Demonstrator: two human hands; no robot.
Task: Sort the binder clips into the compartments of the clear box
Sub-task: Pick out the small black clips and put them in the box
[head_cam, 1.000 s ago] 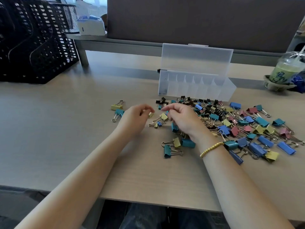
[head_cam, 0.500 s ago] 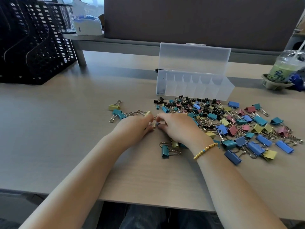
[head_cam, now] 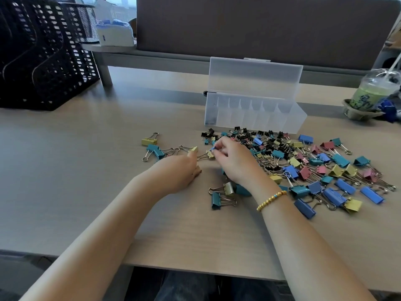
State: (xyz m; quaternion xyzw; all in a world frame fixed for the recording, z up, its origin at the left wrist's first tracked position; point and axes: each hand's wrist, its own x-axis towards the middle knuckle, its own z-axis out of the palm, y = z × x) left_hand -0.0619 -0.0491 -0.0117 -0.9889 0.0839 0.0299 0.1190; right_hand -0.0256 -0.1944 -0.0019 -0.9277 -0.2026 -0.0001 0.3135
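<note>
a black mesh organizer (head_cam: 41,53) stands at the far left of the wooden table (head_cam: 65,170). right of it, a yellow clip (head_cam: 148,141) and a teal clip (head_cam: 155,151) lie apart from the rest. the left hand (head_cam: 178,170) rests on the table near them, fingers curled under; whether it holds anything i cannot tell, though a small yellow clip (head_cam: 193,149) lies just at its far edge. just right of it, the right hand (head_cam: 235,159) pinches a small blue clip (head_cam: 213,148) between thumb and fingertips, above another yellow clip (head_cam: 210,154). a beaded bracelet (head_cam: 271,199) circles that wrist. near the wrist lie a gold clip (head_cam: 227,189) and a dark teal clip (head_cam: 217,200). farther back the clear box (head_cam: 253,114) stands open, lid upright, its compartments showing no clips. the main pile of binder clips (head_cam: 314,168), black, blue, teal, pink and yellow, spreads to the right. a green drink cup (head_cam: 373,92) sits at the far right.
</note>
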